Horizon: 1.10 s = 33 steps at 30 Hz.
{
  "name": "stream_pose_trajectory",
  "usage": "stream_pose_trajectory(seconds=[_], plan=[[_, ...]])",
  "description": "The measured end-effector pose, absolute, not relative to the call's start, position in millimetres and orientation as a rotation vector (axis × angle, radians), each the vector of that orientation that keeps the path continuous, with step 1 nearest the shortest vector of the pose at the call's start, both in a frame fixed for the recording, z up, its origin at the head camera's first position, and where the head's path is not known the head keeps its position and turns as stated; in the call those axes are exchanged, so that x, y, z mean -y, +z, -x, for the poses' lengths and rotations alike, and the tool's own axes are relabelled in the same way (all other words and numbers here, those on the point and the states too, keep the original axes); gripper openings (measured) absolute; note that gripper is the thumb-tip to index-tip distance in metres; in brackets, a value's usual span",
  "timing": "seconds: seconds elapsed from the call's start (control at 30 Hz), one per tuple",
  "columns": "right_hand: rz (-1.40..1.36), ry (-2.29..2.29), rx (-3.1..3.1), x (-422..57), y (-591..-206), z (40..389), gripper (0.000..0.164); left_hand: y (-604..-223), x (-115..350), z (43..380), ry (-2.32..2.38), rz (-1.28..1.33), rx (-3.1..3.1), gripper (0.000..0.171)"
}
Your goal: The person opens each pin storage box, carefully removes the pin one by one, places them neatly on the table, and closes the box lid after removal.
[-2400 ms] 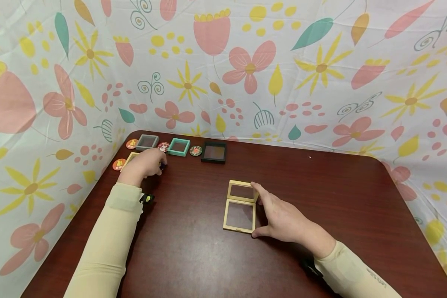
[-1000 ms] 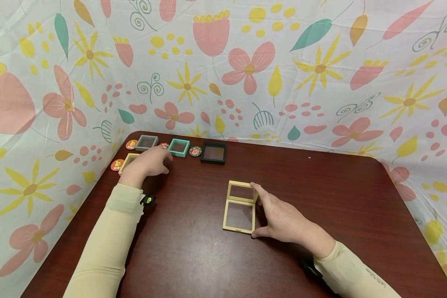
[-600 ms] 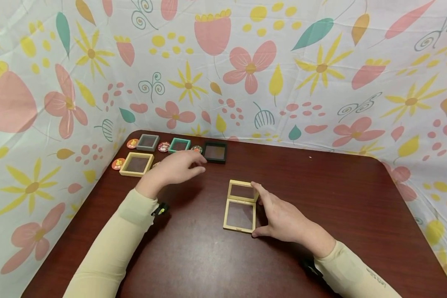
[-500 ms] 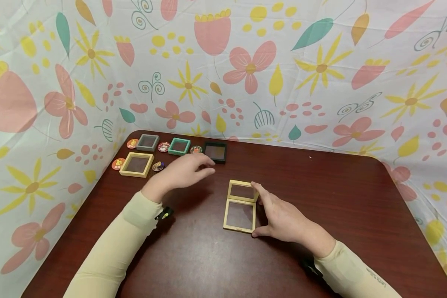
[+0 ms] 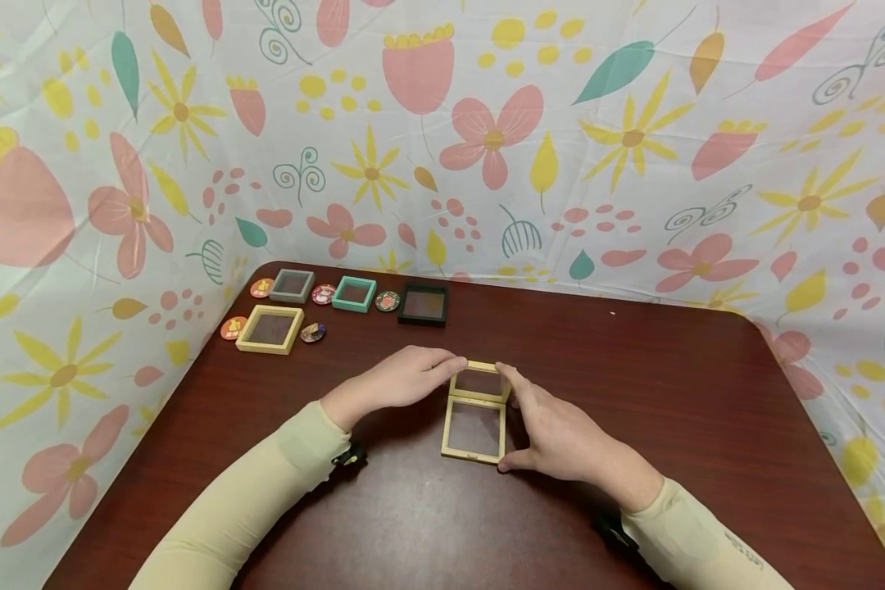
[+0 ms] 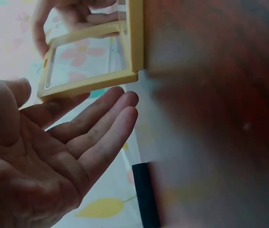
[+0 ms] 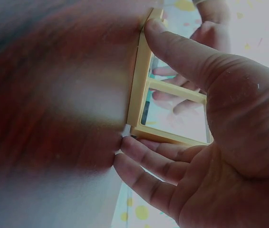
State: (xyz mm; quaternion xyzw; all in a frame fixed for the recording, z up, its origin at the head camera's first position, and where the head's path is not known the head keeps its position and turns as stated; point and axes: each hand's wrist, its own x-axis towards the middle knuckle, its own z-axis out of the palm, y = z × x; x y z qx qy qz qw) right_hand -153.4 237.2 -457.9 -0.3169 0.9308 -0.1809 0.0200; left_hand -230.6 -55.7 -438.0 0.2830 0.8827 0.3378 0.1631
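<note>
A hinged yellow display frame (image 5: 474,428) with clear film panes stands unfolded on the table, one half flat and the other raised. My right hand (image 5: 571,434) holds it along the right side, thumb at the near corner and index finger on the raised half's top. In the right wrist view the thumb (image 7: 182,52) presses the flat half's edge. My left hand (image 5: 401,377) is at the raised half's left edge. Its fingers (image 6: 108,147) are extended in the left wrist view, the index fingertip hidden behind the frame and the thumb apart from it.
Back left on the table (image 5: 634,369) lie a larger yellow frame (image 5: 292,336), a grey frame (image 5: 292,300), a teal frame (image 5: 352,308) and a black frame (image 5: 423,320). Several round badges lie among them, including a dark multicoloured badge (image 5: 313,332). A flowered cloth (image 5: 442,188) hangs behind.
My left hand has moved from beside the larger yellow frame, right and nearer, to the display frame's raised half, uncovering the multicoloured badge. My right hand has stayed in place on the frame.
</note>
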Motion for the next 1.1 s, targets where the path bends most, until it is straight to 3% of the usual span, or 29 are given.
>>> stream_pose_trajectory(seconds=[0.3, 0.63, 0.93, 1.1], plan=[[1.001, -0.543, -2.890, -236, -457, 154, 0.142, -442, 53, 231, 0.954, -0.765, -2.502, 0.067], [1.074, -0.526, -2.893, -238, -458, 154, 0.132, -437, 61, 236, 0.788, -0.933, -2.396, 0.060], [1.063, -0.498, -2.879, -237, -457, 153, 0.127, -436, 64, 233, 0.744, -1.169, -2.333, 0.041], [1.100, -0.503, -2.856, -238, -456, 154, 0.119, -436, 63, 229, 0.640, -1.251, -2.394, 0.051]])
